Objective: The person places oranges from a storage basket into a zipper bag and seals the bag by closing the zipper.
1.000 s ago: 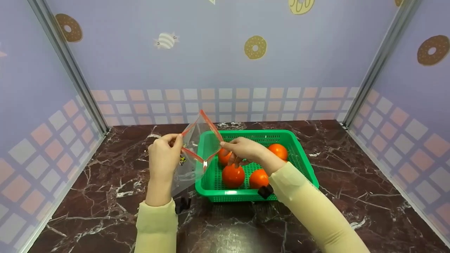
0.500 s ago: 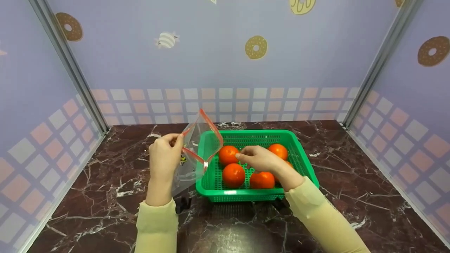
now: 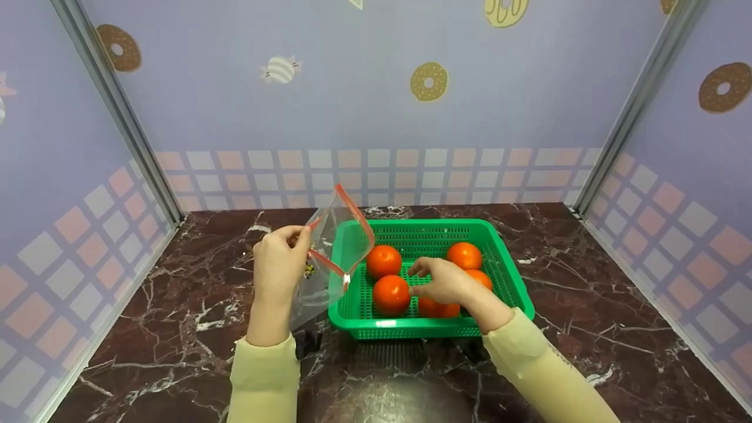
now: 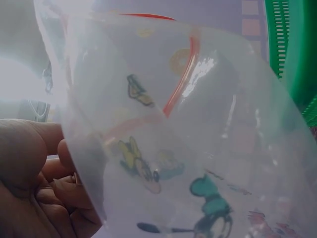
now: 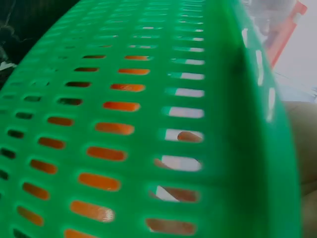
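My left hand (image 3: pixel 279 261) pinches the rim of a clear zip bag (image 3: pixel 316 296) with a red seal strip. The bag's mouth gapes toward the right; printed cartoon figures show on its film (image 4: pixel 247 134) in the left wrist view. A green plastic basket (image 3: pixel 405 327) holds several round orange fruits. Over it hovers my right hand (image 3: pixel 449 282), fingers loosely bent and apart, thumb tip at the side of the front-left fruit (image 3: pixel 392 295). Another fruit (image 3: pixel 439 308) lies partly hidden below this hand. In the right wrist view the slotted basket wall (image 5: pixel 114 129) covers most of the scene.
More orange fruits sit at the basket's back left (image 3: pixel 384 261) and back right (image 3: pixel 464 256). The bag overlaps the basket's left rim in the head view. Dark marbled tabletop (image 3: pixel 176 329) surrounds the basket, with patterned walls (image 3: pixel 376 106) behind and at both sides.
My right hand let go of the bag's right edge and moved right and down over the fruits in the basket. My left hand keeps its pinch on the bag, nearly still.
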Action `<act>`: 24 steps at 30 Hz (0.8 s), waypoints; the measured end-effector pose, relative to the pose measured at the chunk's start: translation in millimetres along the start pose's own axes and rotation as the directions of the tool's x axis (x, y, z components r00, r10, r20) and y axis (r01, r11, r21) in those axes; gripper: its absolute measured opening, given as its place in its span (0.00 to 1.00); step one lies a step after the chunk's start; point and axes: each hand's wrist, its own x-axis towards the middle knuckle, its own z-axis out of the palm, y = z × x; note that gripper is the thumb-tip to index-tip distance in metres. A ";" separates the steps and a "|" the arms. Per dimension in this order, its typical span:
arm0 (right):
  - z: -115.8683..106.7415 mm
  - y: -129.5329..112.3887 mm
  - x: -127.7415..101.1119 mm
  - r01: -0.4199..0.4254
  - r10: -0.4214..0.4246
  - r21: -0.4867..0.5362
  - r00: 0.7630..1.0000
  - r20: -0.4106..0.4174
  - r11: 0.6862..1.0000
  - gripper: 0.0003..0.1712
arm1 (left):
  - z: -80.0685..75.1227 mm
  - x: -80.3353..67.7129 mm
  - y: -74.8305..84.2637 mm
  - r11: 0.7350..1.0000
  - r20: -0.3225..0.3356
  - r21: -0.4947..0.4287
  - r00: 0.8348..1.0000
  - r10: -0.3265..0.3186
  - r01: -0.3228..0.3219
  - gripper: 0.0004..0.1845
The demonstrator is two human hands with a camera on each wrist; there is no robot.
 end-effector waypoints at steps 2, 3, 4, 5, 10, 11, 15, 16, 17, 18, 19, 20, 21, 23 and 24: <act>1.0 2.8 0.1 -0.001 0.001 -0.024 1.000 0.009 1.000 0.22 | 0.4 -0.4 0.1 1.000 0.004 0.001 1.000 0.001 -0.001 0.13; 1.4 3.9 0.3 -0.002 0.002 -0.035 1.000 0.013 0.999 0.22 | 0.5 -0.5 0.3 1.000 0.007 -0.001 1.000 0.002 -0.002 0.13; 1.8 5.2 0.7 -0.001 0.002 -0.049 1.000 0.017 0.999 0.23 | 1.0 -0.3 -0.1 1.000 0.007 0.000 1.000 0.003 -0.003 0.13; 2.1 6.1 1.0 -0.002 0.003 -0.062 1.000 0.020 0.998 0.24 | 1.1 -0.3 -0.2 1.000 0.008 -0.002 1.000 0.003 -0.003 0.13; 4.2 10.0 3.6 -0.012 0.018 -0.138 0.999 0.047 0.990 0.28 | 0.6 -0.6 0.5 1.000 0.003 -0.015 1.000 0.006 -0.006 0.13; 4.5 10.5 3.8 -0.018 0.026 -0.153 0.998 0.054 0.988 0.29 | 0.5 -0.5 0.6 1.000 0.003 -0.017 1.000 0.005 -0.005 0.13; 6.2 11.7 4.7 -0.042 0.058 -0.207 0.995 0.076 0.977 0.32 | 0.9 -0.1 0.9 1.000 0.015 -0.023 1.000 -0.002 0.002 0.13; 6.6 11.8 5.0 -0.049 0.068 -0.220 0.994 0.080 0.974 0.33 | 0.9 -0.1 1.1 1.000 0.019 -0.023 1.000 -0.005 0.005 0.13; 6.9 11.6 5.1 -0.055 0.077 -0.233 0.993 0.084 0.971 0.33 | 1.3 0.1 0.9 1.000 0.021 -0.023 1.000 -0.008 0.009 0.13; 7.4 11.5 5.6 -0.058 0.081 -0.243 0.993 0.086 0.968 0.33 | 1.3 0.2 1.0 1.000 0.023 -0.023 1.000 -0.009 0.010 0.13; 8.0 11.4 6.1 -0.060 0.085 -0.251 0.993 0.087 0.966 0.33 | 1.3 0.2 1.0 1.000 0.024 -0.022 1.000 -0.010 0.011 0.13; 8.6 11.0 6.5 -0.062 0.087 -0.257 0.992 0.088 0.964 0.33 | 1.4 0.3 0.9 1.000 0.024 -0.021 1.000 -0.012 0.012 0.13; 9.2 11.2 7.2 -0.060 0.087 -0.266 0.992 0.090 0.962 0.33 | 1.4 0.3 0.9 1.000 0.023 -0.019 1.000 -0.014 0.014 0.13; 10.7 11.2 8.3 -0.055 0.084 -0.284 0.992 0.091 0.957 0.34 | 1.2 0.2 0.9 1.000 0.025 -0.021 1.000 -0.017 0.018 0.13; 11.5 11.3 8.9 -0.054 0.084 -0.292 0.992 0.092 0.955 0.34 | 0.9 0.1 1.2 1.000 0.026 -0.023 0.999 -0.018 0.019 0.13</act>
